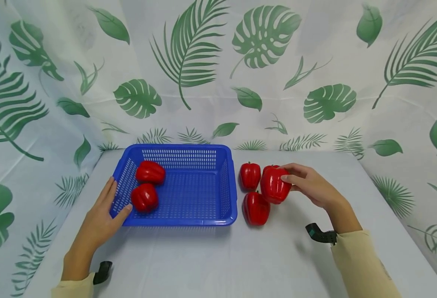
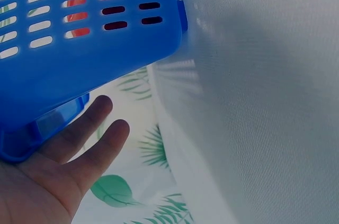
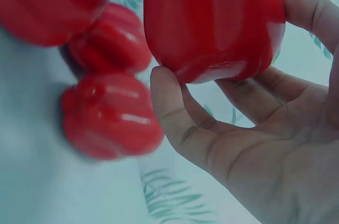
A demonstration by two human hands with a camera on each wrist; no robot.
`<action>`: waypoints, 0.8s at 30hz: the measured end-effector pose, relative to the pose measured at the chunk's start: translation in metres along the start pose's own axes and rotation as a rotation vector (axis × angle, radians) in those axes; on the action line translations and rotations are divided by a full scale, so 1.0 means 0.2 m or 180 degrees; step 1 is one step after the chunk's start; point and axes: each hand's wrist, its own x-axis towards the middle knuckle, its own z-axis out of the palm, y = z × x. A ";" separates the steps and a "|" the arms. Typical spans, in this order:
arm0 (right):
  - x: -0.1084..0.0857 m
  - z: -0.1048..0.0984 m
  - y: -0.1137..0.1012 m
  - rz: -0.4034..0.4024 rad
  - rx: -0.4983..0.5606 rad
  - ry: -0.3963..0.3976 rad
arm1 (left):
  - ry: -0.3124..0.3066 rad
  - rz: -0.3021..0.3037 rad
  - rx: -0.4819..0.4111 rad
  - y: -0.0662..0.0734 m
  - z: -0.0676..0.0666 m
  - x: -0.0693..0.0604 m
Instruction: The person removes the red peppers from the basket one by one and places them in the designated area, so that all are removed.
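My right hand [image 1: 309,184] grips a red bell pepper [image 1: 275,185] above the table, right of the basket. In the right wrist view the fingers and thumb of the hand [image 3: 259,134] hold that pepper [image 3: 212,23] at its end and side. Three other red peppers lie below and beside it: one [image 1: 249,176] at the back, one [image 1: 256,208] in front, one [image 1: 270,167] mostly hidden behind. My left hand [image 1: 101,217] rests on the left rim of the blue basket [image 1: 177,222], fingers relaxed. Two red peppers [image 1: 150,172] [image 1: 144,198] lie in its left part.
The pale table [image 1: 188,260] carries the basket left of centre. Leaf-printed white cloth [image 1: 211,99] stands behind the table and along both sides. A dark wrist-worn device [image 1: 320,234] is on the right wrist and another [image 1: 103,272] on the left.
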 end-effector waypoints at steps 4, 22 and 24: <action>-0.04 -0.03 0.04 0.0052 -0.0016 0.0082 | 0.0013 -0.0003 0.0012 0.00 0.00 0.00; -0.19 -0.09 0.22 0.0122 0.0031 0.0159 | 0.0008 -0.0009 0.0061 -0.01 0.01 0.00; -0.20 -0.09 0.23 0.0134 0.0049 0.0149 | 0.0006 -0.0007 0.0067 -0.01 0.01 0.00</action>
